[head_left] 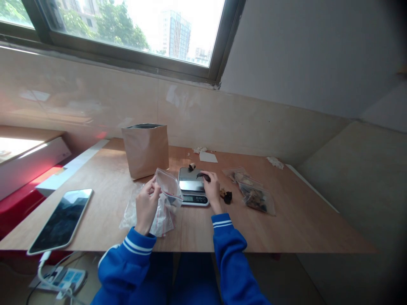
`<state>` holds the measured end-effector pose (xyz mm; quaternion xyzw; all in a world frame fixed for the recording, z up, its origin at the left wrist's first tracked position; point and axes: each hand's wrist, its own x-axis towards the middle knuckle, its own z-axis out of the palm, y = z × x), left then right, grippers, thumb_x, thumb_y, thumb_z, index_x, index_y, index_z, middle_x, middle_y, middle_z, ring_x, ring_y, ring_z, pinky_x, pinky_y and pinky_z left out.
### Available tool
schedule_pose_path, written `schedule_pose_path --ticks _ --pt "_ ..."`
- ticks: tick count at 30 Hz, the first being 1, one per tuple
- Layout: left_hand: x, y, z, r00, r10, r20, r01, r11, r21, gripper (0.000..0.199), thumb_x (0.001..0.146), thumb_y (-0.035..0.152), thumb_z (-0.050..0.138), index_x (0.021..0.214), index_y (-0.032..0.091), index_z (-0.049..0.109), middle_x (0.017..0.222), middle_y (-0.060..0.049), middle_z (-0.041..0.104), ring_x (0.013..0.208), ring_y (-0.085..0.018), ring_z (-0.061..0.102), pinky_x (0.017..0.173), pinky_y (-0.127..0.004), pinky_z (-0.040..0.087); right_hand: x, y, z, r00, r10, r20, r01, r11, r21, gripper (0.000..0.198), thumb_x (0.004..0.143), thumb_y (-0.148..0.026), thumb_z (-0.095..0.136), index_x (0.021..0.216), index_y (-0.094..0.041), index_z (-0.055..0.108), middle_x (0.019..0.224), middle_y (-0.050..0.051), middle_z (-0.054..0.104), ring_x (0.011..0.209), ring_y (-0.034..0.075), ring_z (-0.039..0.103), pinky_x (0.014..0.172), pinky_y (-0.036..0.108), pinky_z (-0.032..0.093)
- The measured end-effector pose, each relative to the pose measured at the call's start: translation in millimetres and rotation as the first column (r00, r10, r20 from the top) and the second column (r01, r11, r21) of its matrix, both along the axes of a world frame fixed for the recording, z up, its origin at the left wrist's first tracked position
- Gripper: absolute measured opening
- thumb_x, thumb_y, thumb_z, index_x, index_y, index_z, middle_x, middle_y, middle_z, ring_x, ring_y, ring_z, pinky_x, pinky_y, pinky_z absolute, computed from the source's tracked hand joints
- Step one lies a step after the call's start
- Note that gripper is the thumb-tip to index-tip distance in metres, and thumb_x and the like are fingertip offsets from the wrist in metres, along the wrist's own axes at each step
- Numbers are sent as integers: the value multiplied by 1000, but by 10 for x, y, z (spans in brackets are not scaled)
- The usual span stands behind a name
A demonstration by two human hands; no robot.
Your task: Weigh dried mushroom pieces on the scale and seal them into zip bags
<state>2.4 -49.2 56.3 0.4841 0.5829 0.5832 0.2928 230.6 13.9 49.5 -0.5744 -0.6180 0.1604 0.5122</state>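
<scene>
My left hand point(148, 202) pinches the edge of a clear zip bag point(169, 184), held up just left of the scale. Over the right side of the kitchen scale point(187, 185), my right hand point(212, 189) grips a dark, curved dried piece point(203, 176) between thumb and fingers. Another dark and pale dried piece point(191, 167) rests at the back of the scale's plate. Beside my right wrist, more brown and black dried pieces point(226, 195) lie on the wood. Flat clear bags point(163, 218) are spread beneath my left hand. The scale's display is too small to read.
A brown paper pouch point(146, 150) stands open behind my left hand. Filled zip bags point(257, 197) lie to the right. A tablet point(62, 220) with a white cable sits at the left front. A white paper point(208, 157) and scraps lie near the wall.
</scene>
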Motion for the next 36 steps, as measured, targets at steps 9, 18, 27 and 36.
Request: schedule_pose_path --ticks 9,18,27,36 --pt "42 -2 32 999 4 -37 -3 1000 28 33 82 47 53 82 18 68 108 -10 72 83 -20 68 73 -32 56 -705 -321 770 762 425 -489 -554 819 -150 22 74 -28 67 93 -17 72 95 6 73 87 18 67 70 27 56" --pt "12 -12 4 997 28 -75 -25 999 38 32 83 45 51 69 19 63 109 -10 71 86 -21 67 73 -31 54 -952 -223 744 930 361 73 -338 915 -219 30 67 1 53 87 -18 66 94 5 66 92 17 62 87 32 50" --pt "7 -26 60 989 37 -145 -30 999 46 34 86 47 49 72 20 64 111 -10 70 87 -23 68 68 -30 52 -1102 -85 631 880 357 314 -299 929 -219 26 69 1 46 79 -21 54 89 2 50 79 16 52 78 29 46" --pt "-23 -14 53 983 61 -173 -61 998 2 31 86 45 49 76 21 66 120 -8 68 88 -22 67 69 -30 52 -1083 48 713 878 446 172 -429 894 -131 32 77 0 44 89 -21 65 90 2 62 85 15 59 80 26 46"
